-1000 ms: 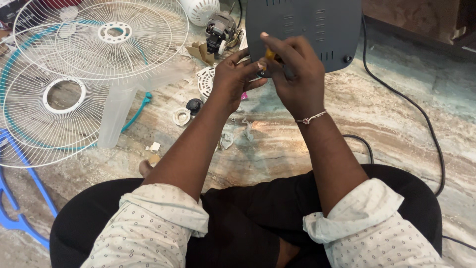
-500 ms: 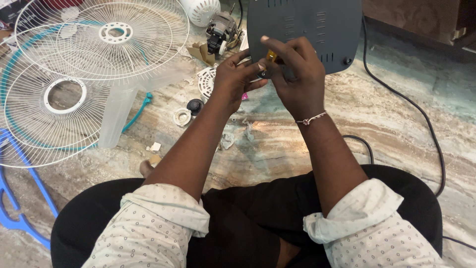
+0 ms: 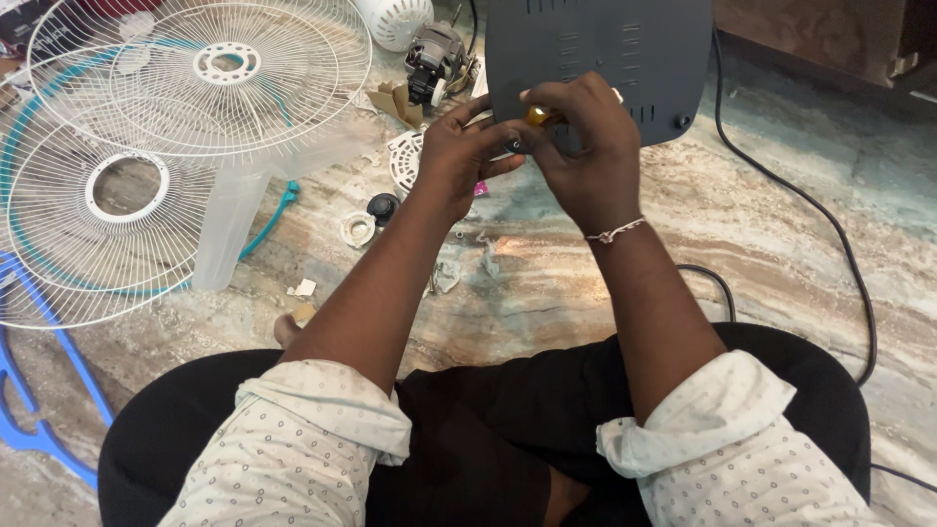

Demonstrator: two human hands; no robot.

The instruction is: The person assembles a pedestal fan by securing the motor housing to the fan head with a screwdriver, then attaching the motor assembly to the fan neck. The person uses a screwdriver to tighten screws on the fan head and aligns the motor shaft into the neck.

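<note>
My left hand (image 3: 457, 156) and my right hand (image 3: 584, 146) meet in front of me above the marble floor. Together they pinch a small yellow-orange part (image 3: 539, 116) between the fingertips; most of it is hidden by the fingers. A thin bracelet sits on my right wrist. Just behind the hands lies a dark grey fan base (image 3: 600, 49). A fan motor (image 3: 436, 51) rests to the upper left of my left hand.
Two white wire fan guards (image 3: 200, 73) (image 3: 93, 220) and a translucent fan blade (image 3: 229, 210) lie at the left. Small white and black parts (image 3: 371, 217) are scattered near my left forearm. A black cable (image 3: 830, 224) runs along the right. A blue frame (image 3: 39, 390) is at the lower left.
My hands stay together on the small part with only slight finger movement. Nothing else has shifted.
</note>
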